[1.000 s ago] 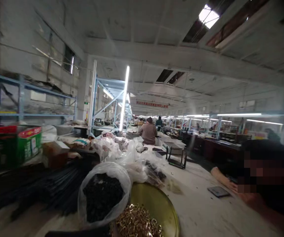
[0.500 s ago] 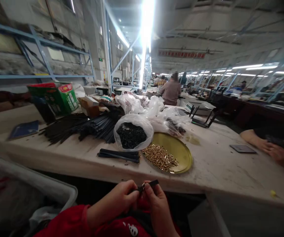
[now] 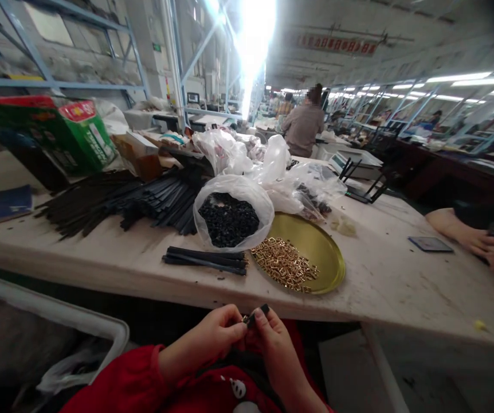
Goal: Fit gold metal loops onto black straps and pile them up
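My left hand (image 3: 219,334) and my right hand (image 3: 270,338) meet in front of my lap, just below the table edge. Together they pinch a short black strip (image 3: 256,314) with a small brass piece at its end. On the table right above them lies a small bundle of black strips (image 3: 206,261). Beside it a gold round tray (image 3: 316,246) holds a heap of small brass pieces (image 3: 285,264). An open clear bag of small black parts (image 3: 228,218) stands behind the bundle.
A large pile of long black strips (image 3: 122,201) and a green carton (image 3: 66,135) lie at the left. Plastic bags (image 3: 273,166) crowd the middle back. A co-worker's hands (image 3: 483,241) rest at the right near a dark card (image 3: 430,244). A white bin (image 3: 58,321) stands at my lower left.
The view has dropped from the ceiling and far hall down to the table and my lap. My hands came into view and hold the black strip, now turned slightly.
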Demonstrator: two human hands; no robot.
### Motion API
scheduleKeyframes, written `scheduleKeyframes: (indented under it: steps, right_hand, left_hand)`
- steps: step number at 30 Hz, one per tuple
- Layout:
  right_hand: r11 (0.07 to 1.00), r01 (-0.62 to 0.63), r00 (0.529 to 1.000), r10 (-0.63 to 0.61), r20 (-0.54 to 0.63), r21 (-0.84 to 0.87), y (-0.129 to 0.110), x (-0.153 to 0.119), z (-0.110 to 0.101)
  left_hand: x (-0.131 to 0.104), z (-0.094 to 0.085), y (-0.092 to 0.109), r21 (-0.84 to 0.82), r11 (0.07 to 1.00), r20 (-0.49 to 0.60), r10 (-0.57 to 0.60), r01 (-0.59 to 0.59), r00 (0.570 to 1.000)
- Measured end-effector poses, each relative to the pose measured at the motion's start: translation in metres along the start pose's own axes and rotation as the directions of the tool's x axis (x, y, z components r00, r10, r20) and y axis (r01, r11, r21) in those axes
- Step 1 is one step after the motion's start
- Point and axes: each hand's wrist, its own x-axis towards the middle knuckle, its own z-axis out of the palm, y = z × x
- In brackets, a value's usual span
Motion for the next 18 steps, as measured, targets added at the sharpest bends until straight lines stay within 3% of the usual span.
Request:
scheduleKeyframes:
  steps: [4, 8, 12, 18]
  right_hand:
    - [0.985, 0.036, 0.996, -0.048, -0.069, -0.167, 0.002, 0.019, -0.002]
    - [0.908, 0.108, 0.985, -0.152, -0.08, -0.405, 0.002, 0.038, -0.002]
    - [0.923, 0.057, 0.996, -0.078, -0.039, -0.382, -0.001, 0.049, 0.0]
    - [0.961, 0.067, 0.996, -0.082, -0.044, -0.268, -0.007, 0.056, 0.002]
  left_hand:
    - [0.015, -0.009, -0.003, -0.055, 0.997, -0.002, -0.052, 0.052, 0.999]
    - [0.028, -0.016, -0.005, -0.171, 0.984, -0.084, -0.06, 0.045, 0.995]
    - [0.041, -0.021, -0.008, -0.144, 0.989, -0.156, -0.012, -0.01, 0.988]
    - [0.054, -0.021, -0.012, -0.2, 0.976, -0.096, -0.103, 0.082, 0.99]
